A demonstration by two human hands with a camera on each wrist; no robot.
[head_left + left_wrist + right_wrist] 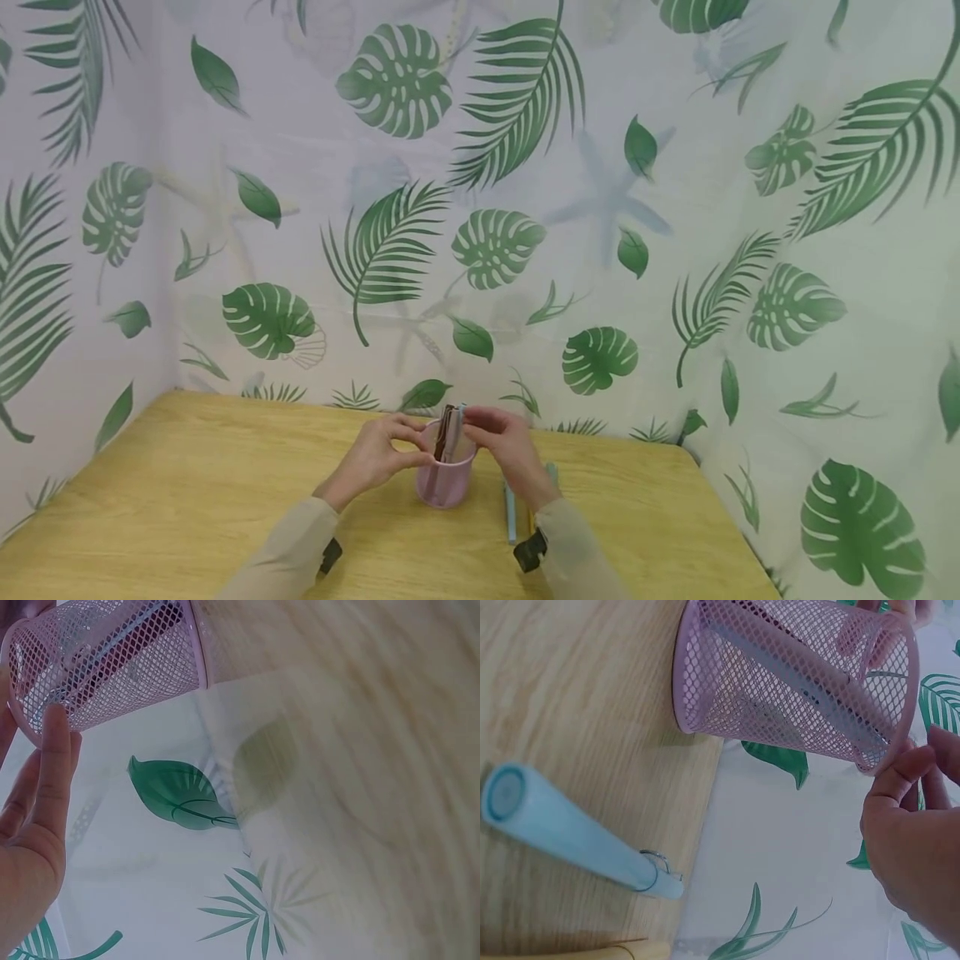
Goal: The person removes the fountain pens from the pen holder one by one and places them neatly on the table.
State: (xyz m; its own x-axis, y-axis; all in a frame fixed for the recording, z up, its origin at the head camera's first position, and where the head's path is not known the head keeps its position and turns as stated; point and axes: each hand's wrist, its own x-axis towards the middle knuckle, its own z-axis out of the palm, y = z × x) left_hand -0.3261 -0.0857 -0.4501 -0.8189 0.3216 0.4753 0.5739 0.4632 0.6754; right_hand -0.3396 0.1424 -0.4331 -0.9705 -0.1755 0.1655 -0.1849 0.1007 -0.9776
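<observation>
A pink mesh pen holder (pixel 444 483) stands upright on the table, with several pens (pixel 448 433) leaning inside it. My left hand (pixel 375 454) grips the holder's left side near the rim, thumb in front and fingers behind. At the opposite side, my right hand (pixel 510 446) pinches the top of a pale blue pen (pixel 810 694) that stands in the holder. Its fingertips are close to the rim in the right wrist view, and partly hide the pen's end. The dark brown pen tops rise above the rim between both hands.
On the wooden table (pixel 187 500), right of the holder, lie a light blue pen (pixel 577 832) with a clip and a yellow pen (pixel 637 951), partly under my right forearm. A leaf-patterned curtain (pixel 480 250) hangs behind the table's back edge.
</observation>
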